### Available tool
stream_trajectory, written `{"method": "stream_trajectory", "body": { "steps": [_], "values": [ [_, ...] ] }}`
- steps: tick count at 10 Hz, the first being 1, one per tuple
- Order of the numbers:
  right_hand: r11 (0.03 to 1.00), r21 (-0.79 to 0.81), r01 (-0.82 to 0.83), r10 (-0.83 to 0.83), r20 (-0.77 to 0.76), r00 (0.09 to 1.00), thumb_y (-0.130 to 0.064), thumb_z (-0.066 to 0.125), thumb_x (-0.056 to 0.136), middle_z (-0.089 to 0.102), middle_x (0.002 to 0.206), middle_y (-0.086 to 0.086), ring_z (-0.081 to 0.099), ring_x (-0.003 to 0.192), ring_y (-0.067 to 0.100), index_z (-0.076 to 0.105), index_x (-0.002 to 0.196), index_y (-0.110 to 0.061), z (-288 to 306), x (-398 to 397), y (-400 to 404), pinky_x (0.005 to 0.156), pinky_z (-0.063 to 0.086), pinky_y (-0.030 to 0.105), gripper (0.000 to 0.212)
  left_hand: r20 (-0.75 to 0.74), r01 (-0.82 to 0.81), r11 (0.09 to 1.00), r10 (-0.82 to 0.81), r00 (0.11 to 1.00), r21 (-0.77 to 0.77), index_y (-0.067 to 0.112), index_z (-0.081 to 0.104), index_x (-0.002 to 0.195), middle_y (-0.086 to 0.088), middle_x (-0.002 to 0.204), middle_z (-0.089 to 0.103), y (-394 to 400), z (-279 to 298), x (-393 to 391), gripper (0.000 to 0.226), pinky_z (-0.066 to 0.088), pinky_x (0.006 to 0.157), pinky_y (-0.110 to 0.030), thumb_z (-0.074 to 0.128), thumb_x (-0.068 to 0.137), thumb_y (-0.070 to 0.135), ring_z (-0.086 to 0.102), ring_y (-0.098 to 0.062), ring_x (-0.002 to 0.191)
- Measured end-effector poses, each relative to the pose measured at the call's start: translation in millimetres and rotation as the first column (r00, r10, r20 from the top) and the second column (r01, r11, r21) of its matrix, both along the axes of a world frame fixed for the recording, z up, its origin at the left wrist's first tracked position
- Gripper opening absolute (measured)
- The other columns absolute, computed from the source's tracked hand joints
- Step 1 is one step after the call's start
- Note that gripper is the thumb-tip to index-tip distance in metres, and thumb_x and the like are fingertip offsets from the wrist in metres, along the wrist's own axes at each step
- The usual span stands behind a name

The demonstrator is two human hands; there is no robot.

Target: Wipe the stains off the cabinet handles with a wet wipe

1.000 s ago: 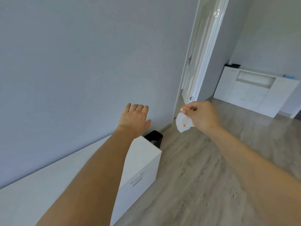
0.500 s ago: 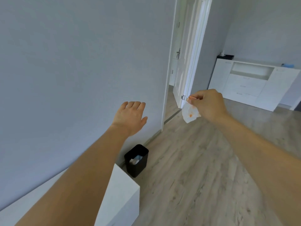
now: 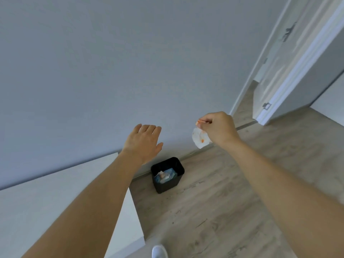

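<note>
The wet wipe [image 3: 200,139], crumpled and marked with orange stains, hangs from the right hand [image 3: 218,127], pinched at its top edge between thumb and fingertips, out over the floor and farther right than the black bin [image 3: 167,175]. It looks light, limp and damp, so a pinch at any edge should do; it will likely flutter when let go. The left hand [image 3: 142,144] is spread, holding nothing, above the white cabinet [image 3: 55,207].

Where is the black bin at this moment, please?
In the head view, the black bin stands on the wooden floor against the grey wall, just past the white cabinet, below the hands.
</note>
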State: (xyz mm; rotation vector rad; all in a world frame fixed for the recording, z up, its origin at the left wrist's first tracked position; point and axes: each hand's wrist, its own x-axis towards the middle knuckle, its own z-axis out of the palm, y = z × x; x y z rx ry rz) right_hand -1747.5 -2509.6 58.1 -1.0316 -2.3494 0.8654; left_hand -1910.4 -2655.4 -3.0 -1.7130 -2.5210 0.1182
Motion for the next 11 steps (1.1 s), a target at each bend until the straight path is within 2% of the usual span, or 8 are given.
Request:
{"method": "stream_trajectory", "body": {
  "steps": [3, 5, 6, 7, 8, 9, 10, 11],
  "values": [
    [0.991, -0.073, -0.11, 0.121, 0.165, 0.979, -0.011, 0.06, 0.091, 0.072, 0.089, 0.004, 0.058, 0.077, 0.011, 0.074, 0.09, -0.007, -139.3, -85.1, 119.5, 0.06, 0.037, 0.002, 0.014, 0.152, -0.102, 0.988, 0.119, 0.981, -0.119, 0.015, 0.027, 0.144, -0.004, 0.148, 0.036, 96.9, -129.9, -67.0, 0.052, 0.018, 0.115, -0.037, 0.035, 0.101, 0.042, 0.032, -0.022, 0.137],
    [0.996, -0.051, -0.077, 0.087, 0.236, 0.968, -0.014, 0.058, 0.094, 0.065, 0.114, 0.014, 0.06, 0.104, 0.024, 0.063, 0.117, -0.002, -252.8, -118.9, 171.7, 0.073, 0.029, 0.008, 0.027, 0.23, -0.111, 0.962, 0.17, 0.958, -0.249, 0.015, 0.029, 0.142, -0.004, 0.145, 0.04, 138.5, -228.3, -78.4, 0.05, 0.023, 0.111, -0.035, 0.029, 0.102, 0.045, 0.038, -0.023, 0.132],
    [0.993, -0.066, -0.102, 0.116, 0.268, 0.956, -0.012, 0.058, 0.094, 0.063, 0.114, 0.017, 0.059, 0.106, 0.028, 0.062, 0.118, 0.0, -316.7, -137.8, 189.0, 0.081, 0.036, 0.017, 0.027, 0.242, -0.106, 0.956, 0.175, 0.954, -0.274, 0.016, 0.026, 0.145, -0.003, 0.148, 0.038, 152.1, -284.1, -81.5, 0.052, 0.022, 0.112, -0.035, 0.03, 0.102, 0.045, 0.036, -0.022, 0.134],
    [0.983, -0.109, -0.144, 0.171, 0.296, 0.94, -0.014, 0.059, 0.093, 0.064, 0.115, 0.016, 0.059, 0.106, 0.027, 0.062, 0.118, -0.001, -382.4, -151.2, 198.4, 0.084, 0.037, 0.02, 0.028, 0.255, -0.108, 0.945, 0.191, 0.948, -0.307, 0.016, 0.025, 0.146, -0.003, 0.146, 0.04, 156.6, -338.7, -81.4, 0.054, 0.025, 0.112, -0.036, 0.031, 0.102, 0.045, 0.037, -0.022, 0.134],
    [0.975, -0.154, -0.161, 0.201, 0.299, 0.933, -0.014, 0.059, 0.093, 0.066, 0.113, 0.015, 0.06, 0.104, 0.025, 0.064, 0.117, -0.002, -446.9, -159.6, 203.0, 0.072, 0.031, 0.012, 0.028, 0.242, -0.11, 0.931, 0.203, 0.949, -0.349, 0.016, 0.024, 0.147, -0.004, 0.143, 0.044, 154.7, -391.1, -77.9, 0.055, 0.027, 0.111, -0.036, 0.03, 0.101, 0.046, 0.041, -0.022, 0.131],
    [0.958, -0.218, -0.188, 0.256, 0.346, 0.903, -0.013, 0.058, 0.094, 0.065, 0.116, 0.014, 0.06, 0.106, 0.023, 0.061, 0.121, -0.002, -504.5, -158.8, 200.0, 0.071, 0.03, 0.007, 0.029, 0.238, -0.103, 0.908, 0.213, 0.948, -0.405, 0.015, 0.027, 0.146, -0.004, 0.139, 0.047, 149.8, -434.0, -72.0, 0.054, 0.029, 0.11, -0.037, 0.029, 0.102, 0.045, 0.044, -0.023, 0.128],
    [0.939, -0.246, -0.24, 0.322, 0.387, 0.864, -0.011, 0.058, 0.093, 0.06, 0.127, 0.01, 0.056, 0.116, 0.02, 0.056, 0.128, -0.006, -540.4, -150.4, 191.1, 0.089, 0.037, 0.015, 0.035, 0.227, -0.096, 0.908, 0.203, 0.952, -0.408, 0.015, 0.032, 0.141, -0.005, 0.136, 0.049, 144.1, -458.7, -69.9, 0.05, 0.031, 0.11, -0.038, 0.03, 0.101, 0.044, 0.046, -0.024, 0.126],
    [0.938, -0.261, -0.227, 0.319, 0.401, 0.859, -0.013, 0.058, 0.094, 0.06, 0.127, 0.009, 0.057, 0.115, 0.021, 0.055, 0.129, -0.008, -547.3, -139.0, 182.6, 0.094, 0.042, 0.025, 0.035, 0.218, -0.087, 0.888, 0.204, 0.954, -0.452, 0.015, 0.035, 0.138, -0.005, 0.133, 0.051, 140.5, -464.2, -67.8, 0.047, 0.031, 0.109, -0.038, 0.031, 0.101, 0.044, 0.047, -0.024, 0.124]
  ]
}}
